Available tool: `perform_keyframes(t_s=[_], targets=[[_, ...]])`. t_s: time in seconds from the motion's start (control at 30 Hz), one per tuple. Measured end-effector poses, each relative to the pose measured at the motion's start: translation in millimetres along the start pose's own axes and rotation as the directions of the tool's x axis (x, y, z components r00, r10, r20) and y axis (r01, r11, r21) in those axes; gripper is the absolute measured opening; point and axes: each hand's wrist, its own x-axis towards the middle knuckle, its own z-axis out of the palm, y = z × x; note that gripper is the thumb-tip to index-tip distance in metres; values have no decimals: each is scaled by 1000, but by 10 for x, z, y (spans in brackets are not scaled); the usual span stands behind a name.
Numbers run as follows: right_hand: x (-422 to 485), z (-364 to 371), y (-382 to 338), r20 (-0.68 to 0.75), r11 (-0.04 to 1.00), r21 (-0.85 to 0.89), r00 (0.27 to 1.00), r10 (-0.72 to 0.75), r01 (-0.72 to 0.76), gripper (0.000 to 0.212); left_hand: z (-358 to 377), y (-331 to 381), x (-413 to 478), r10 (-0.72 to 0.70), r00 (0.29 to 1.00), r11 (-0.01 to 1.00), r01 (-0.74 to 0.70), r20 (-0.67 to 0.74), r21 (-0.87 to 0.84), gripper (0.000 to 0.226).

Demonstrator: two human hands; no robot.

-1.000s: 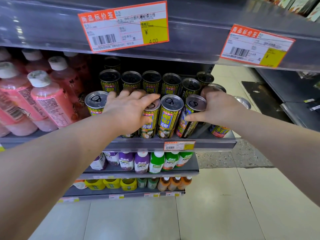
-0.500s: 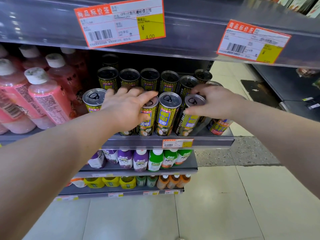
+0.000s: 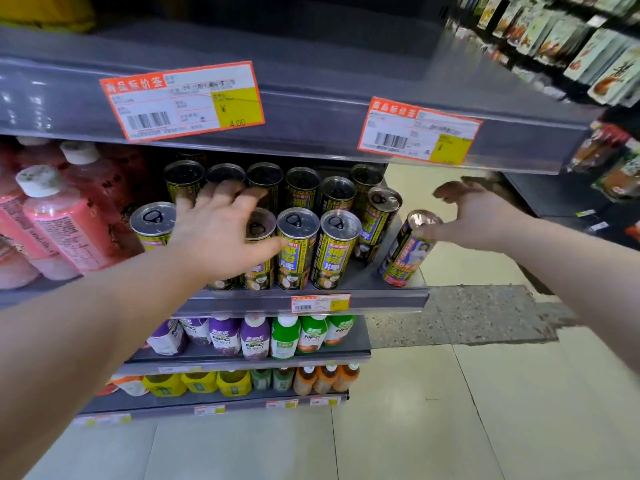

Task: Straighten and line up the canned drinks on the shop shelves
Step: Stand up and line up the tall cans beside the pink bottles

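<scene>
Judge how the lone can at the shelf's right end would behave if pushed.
The lone can is tall and narrow, so it probably tips easily. It stands near the shelf corner, apart from the other cans, so a tip could send it off. Round metal, it likely rolls once down.

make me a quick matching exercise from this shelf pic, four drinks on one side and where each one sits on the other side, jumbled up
Things
1. pink bottles
2. purple-label bottles
3. yellow bottles
4. lone can

Places
a. bottom shelf
b. right end of the can shelf, by the right hand
c. left of the row of cans, same shelf
d. next shelf down from the cans

Pairs: 1-c, 2-d, 3-a, 4-b
</scene>
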Motion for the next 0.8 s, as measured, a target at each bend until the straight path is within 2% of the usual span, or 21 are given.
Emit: perform_keyframes(t_s=[0.07,0.2,0.27,0.47,0.53,0.63,0.7,0.8], targets=[[-14,122,82,92,999,38,995,-31,28,75,13,181,7,59,997,998,-58,-58,18,90],[15,299,101,-29,984,164,997,-70,74,58,52,555,120,192,981,981,-192,24,-7,79],[56,339,105,-28,973,209,995,-99,103,57,82,667,189,215,975,977,-214,64,-18,75],[45,381,-52,53,869,391,935,-351,304,55,209,659,288,226,948,964,-250,225,86,62],[75,380,-81,65,884,336,929,-366,324,58,211,650,310,223,944,964,-251,244,87,61],[94,394,-188,17,967,72,969,-247,245,74,209,656,321,210,942,966,-241,261,90,60],[100,376,-278,-20,975,-27,975,-223,222,69,209,659,323,209,941,966,-241,266,94,60],[125,338,-320,57,949,80,949,-309,304,47,211,656,323,208,940,967,-239,269,87,60]])
